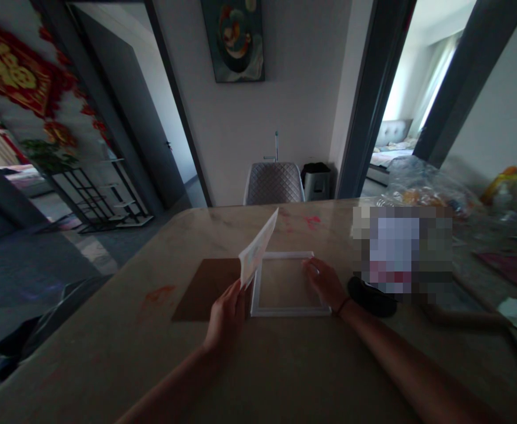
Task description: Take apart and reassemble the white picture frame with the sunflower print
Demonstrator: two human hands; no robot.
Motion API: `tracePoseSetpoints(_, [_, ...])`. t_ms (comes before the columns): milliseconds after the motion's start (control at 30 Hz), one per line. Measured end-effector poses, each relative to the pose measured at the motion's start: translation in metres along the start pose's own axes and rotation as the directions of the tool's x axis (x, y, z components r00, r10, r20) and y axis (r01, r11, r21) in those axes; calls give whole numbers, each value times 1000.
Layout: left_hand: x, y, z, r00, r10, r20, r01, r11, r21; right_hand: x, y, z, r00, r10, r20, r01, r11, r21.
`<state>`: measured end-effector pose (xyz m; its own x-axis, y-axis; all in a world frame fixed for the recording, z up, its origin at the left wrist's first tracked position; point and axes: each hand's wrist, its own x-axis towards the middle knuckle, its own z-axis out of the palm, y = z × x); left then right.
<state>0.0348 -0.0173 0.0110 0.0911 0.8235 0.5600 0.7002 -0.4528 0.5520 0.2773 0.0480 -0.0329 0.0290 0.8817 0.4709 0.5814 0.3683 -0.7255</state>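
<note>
Head view: a thin white paper sheet with faint colour print (258,247) is pinched at its low edge by the left hand (226,315), with the fingers pressed together on it. The sheet is held up on a tilt above the left side of a square white frame with a clear middle (289,311). The right hand (324,282) is laid open on the right side of the frame, with the fingers a bit spread and no pinch seen. The frame is lying flat on a pale tan stone-look counter (108,365). A flat brown card (205,294) is lying just beside the frame on the left, but whether it is touching the frame or slid under it cannot be told. A soft round black thing (371,296) is lying near the right hand. The frame is best kept still by light, steady pressing from the right hand, so that it is not pushed out of line. The sheet is best held by its edge only, so that it is not bent, and it is best kept away from the red smears on the counter (312,221)
</note>
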Motion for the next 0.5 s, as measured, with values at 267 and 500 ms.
tracePoseSetpoints(267, [-2,-3,-4,952,300,58,-304,949,86,6,-11,-5,996,72,-51,-51,941,333])
tracePoseSetpoints(500, [-2,-1,-11,881,459,117,-473,865,169,5,-52,-12,836,175,519,-539,87,838])
